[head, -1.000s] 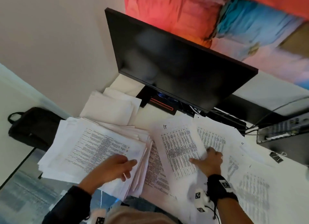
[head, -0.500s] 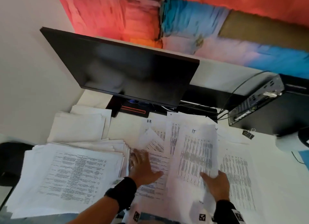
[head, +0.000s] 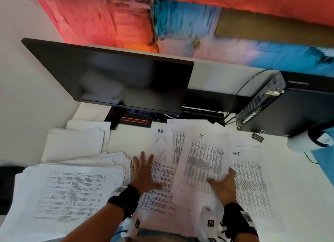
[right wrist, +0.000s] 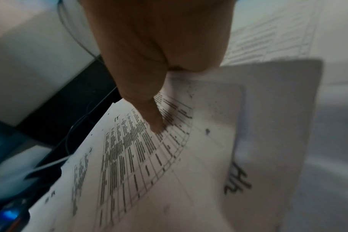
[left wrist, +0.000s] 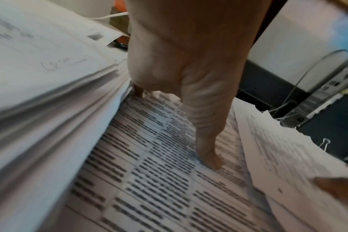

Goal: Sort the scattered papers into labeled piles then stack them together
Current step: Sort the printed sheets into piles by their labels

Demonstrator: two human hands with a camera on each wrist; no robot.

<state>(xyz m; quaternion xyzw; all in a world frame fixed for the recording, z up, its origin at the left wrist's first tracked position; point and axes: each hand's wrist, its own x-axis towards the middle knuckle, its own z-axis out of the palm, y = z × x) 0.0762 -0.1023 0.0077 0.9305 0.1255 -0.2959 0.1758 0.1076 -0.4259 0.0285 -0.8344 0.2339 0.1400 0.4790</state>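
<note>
Sorting printed sheets across a white bench (head: 296, 171), one page held up in mid-move.

From the left: a thick pile (head: 68, 189) of text pages sits at the bench edge, with blank sheets (head: 75, 142) behind it near the dark monitor (head: 115, 75). The left hand (head: 142, 171), which half a second ago lay in the same spot, still presses flat with fingers spread on a sheet (head: 162, 171) beside that pile, under the "HR" label (head: 160, 131). Next, the right hand (head: 223, 183) pinches the lower edge of the table page (head: 204, 162) marked "IT"; that page has lifted higher and tilted since a moment ago, so it looks bound for its own pile. Right of it lies another table page (head: 253, 184), then a binder clip (head: 258, 137). Sorting seems only partly done.
</note>
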